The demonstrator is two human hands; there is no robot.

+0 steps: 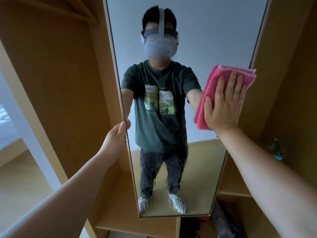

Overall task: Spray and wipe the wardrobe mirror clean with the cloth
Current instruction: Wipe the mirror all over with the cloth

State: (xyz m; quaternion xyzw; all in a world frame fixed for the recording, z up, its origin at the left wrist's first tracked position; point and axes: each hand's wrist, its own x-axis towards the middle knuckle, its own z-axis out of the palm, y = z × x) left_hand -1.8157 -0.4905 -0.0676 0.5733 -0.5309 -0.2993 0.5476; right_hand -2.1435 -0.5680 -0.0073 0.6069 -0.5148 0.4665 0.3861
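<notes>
Right grip (pixel 224 103) lies flat, fingers straight, pressing the folded pink cloth (pixel 210 93) to the mirror (pixel 202 162) by its right edge, about mid-height. Left grip (pixel 118 134) is curled round the mirror's left edge, steadying it. From my seat, spraying looks done: runs and droplets (pixel 154 177) streak the lower glass, while the upper part shows none. I judge the wipe partway through, with the wet bottom stretch left to clear.
</notes>
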